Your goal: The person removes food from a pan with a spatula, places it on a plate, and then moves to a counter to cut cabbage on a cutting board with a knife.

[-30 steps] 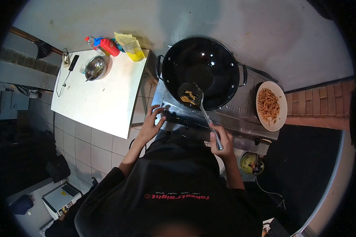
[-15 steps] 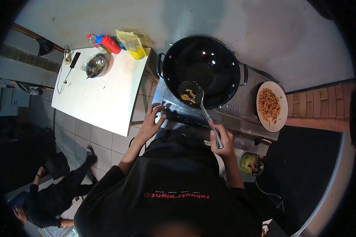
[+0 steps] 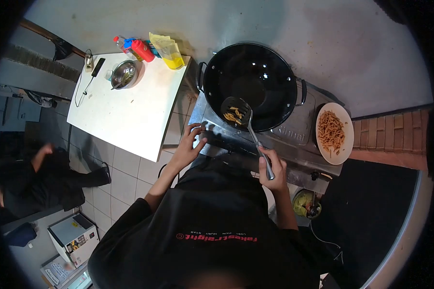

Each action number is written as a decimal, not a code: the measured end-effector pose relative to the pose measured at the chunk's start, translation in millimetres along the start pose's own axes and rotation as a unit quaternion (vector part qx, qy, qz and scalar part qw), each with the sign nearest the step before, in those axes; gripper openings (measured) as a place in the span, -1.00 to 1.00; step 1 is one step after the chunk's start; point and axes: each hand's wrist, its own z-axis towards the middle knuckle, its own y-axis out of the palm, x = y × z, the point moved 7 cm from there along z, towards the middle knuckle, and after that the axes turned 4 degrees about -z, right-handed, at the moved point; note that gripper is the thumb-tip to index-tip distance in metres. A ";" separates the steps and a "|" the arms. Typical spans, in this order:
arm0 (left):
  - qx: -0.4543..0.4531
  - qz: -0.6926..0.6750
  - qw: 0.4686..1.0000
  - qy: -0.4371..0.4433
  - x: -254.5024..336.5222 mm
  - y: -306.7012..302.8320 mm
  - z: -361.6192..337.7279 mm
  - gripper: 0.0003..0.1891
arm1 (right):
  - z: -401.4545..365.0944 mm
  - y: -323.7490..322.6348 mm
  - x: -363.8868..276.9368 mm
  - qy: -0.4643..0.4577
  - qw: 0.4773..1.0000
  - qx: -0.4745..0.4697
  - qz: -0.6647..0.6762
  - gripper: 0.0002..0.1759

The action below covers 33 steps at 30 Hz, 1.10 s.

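My right hand grips the handle of a metal slotted spatula, whose blade carries a few fried strips over the near rim of the black wok. The wok sits on a steel gas stove. My left hand rests with fingers spread on the stove's front left edge, by the knob area, holding nothing. A white plate heaped with fried strips stands on the stove's right end.
A white table to the left bears a metal bowl, a red bottle, a yellow bag and a phone on a cable. Another person in black moves on the tiled floor at the left. A brick ledge lies right.
The view has shifted slightly, so everything sits a little right and up. The spatula and both hands hold about the same pose. The other person has moved up along the left floor.
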 end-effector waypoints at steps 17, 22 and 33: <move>-0.016 -0.018 1.000 0.005 -2.9 -0.4 -1.0 -0.61 | -1.5 1.3 -1.6 0.046 0.999 0.001 0.020 -0.75; -0.027 -0.024 0.999 0.011 -7.7 -2.3 1.3 -0.61 | 1.3 3.4 -7.9 0.045 0.999 0.016 0.013 -0.77; -0.026 -0.052 0.997 0.057 8.8 -19.4 12.8 -0.63 | 11.6 12.7 -23.6 0.069 0.996 0.048 -0.011 -0.79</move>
